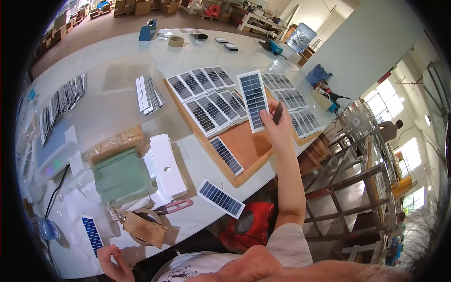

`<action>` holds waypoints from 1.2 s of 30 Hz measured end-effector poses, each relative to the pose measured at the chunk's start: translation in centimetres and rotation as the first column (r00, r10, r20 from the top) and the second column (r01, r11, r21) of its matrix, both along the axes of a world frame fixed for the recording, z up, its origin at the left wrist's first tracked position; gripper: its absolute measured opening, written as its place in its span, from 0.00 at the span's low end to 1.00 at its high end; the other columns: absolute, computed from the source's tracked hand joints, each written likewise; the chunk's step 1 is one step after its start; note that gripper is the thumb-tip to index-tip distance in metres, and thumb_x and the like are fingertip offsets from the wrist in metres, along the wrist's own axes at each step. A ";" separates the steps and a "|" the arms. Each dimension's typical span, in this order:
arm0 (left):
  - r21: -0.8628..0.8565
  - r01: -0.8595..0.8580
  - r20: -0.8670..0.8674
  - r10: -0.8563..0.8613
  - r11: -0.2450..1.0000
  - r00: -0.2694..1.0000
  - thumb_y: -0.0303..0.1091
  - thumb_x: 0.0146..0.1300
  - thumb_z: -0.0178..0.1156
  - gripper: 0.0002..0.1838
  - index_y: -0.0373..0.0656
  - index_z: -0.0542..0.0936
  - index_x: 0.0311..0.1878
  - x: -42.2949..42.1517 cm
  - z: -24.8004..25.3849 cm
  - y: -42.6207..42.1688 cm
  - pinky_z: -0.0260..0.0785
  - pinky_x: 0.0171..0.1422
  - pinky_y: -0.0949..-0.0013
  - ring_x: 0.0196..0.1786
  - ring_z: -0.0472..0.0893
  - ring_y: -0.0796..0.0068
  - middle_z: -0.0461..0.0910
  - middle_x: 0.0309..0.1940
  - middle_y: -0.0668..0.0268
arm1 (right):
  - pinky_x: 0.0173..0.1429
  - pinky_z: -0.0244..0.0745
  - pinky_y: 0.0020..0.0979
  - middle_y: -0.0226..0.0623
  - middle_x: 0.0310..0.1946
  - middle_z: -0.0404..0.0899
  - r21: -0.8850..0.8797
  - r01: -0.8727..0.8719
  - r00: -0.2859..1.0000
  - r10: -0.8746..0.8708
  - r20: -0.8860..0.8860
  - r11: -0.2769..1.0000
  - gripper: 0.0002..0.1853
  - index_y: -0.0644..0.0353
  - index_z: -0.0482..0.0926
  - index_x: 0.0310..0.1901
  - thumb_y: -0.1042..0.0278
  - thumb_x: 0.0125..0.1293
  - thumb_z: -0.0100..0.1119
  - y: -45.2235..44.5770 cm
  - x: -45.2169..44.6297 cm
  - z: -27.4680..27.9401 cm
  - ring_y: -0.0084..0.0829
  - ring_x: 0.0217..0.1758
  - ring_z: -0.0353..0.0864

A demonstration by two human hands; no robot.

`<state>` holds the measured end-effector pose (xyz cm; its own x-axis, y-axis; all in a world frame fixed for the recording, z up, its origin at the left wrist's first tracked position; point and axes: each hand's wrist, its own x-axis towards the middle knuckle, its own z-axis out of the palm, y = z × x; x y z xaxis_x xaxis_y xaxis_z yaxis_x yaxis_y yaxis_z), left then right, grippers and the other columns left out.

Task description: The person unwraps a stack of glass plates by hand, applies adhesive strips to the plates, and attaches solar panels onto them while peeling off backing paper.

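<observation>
The right hand (277, 123) is holding one raised solar panel (251, 96) over the wooden tray (203, 143).
Its thumb and fingers are pinching the panel's lower right edge, with one dark flat piece (278, 113) also sitting among the fingers; the panel's long axis is running nearly up and down the view, its top leaning slightly left. The left hand (115, 264) is curling at the lower end of one blue panel (91, 234); whether it is pinching, I cannot tell. One loose panel (221, 199) is lying diagonally beyond the tray's near corner.
</observation>
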<state>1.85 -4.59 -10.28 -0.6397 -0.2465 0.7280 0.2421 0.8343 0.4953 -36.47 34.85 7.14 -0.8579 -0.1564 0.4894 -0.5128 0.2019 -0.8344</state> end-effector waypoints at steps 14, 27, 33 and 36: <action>-0.038 -0.060 0.022 0.061 0.997 0.998 0.18 0.54 0.59 0.15 0.33 0.76 0.47 0.5 -0.1 0.9 0.64 0.34 0.67 0.30 0.73 0.67 0.74 0.26 0.61 | 0.51 0.69 0.24 0.32 0.42 0.77 -0.020 -0.065 0.993 0.063 -0.098 0.998 0.14 0.64 0.71 0.53 0.80 0.67 0.60 -2.6 7.0 1.1 0.18 0.44 0.73; -0.053 -0.070 0.019 0.071 0.996 0.997 0.18 0.54 0.60 0.15 0.33 0.76 0.47 0.4 -0.2 0.8 0.64 0.35 0.67 0.29 0.73 0.67 0.74 0.26 0.61 | 0.49 0.73 0.23 0.33 0.42 0.78 -0.105 0.004 0.998 0.003 0.067 0.994 0.12 0.65 0.72 0.51 0.79 0.68 0.60 -1.8 3.5 0.2 0.19 0.43 0.77; -0.062 -0.073 0.006 0.074 0.995 0.997 0.18 0.54 0.60 0.16 0.33 0.76 0.47 0.5 -0.2 0.8 0.63 0.35 0.66 0.29 0.73 0.67 0.74 0.26 0.62 | 0.46 0.76 0.25 0.33 0.37 0.81 -0.056 0.064 0.971 -0.050 0.232 0.996 0.12 0.67 0.75 0.50 0.78 0.66 0.63 2.1 -6.6 -3.9 0.22 0.40 0.80; -0.065 -0.077 -0.014 0.076 0.995 0.997 0.19 0.54 0.61 0.16 0.33 0.76 0.47 0.7 -0.1 0.9 0.63 0.35 0.66 0.29 0.73 0.67 0.74 0.26 0.62 | 0.44 0.77 0.26 0.34 0.35 0.82 0.058 0.119 0.948 -0.131 0.289 0.991 0.13 0.68 0.76 0.50 0.77 0.65 0.65 2.7 -10.2 -5.0 0.23 0.38 0.81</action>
<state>2.52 -3.69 -10.40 -0.6127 -0.2459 0.7511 0.1818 0.8810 0.4367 -46.70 37.57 2.13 -0.9762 -0.0526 0.2106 -0.2168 0.2842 -0.9339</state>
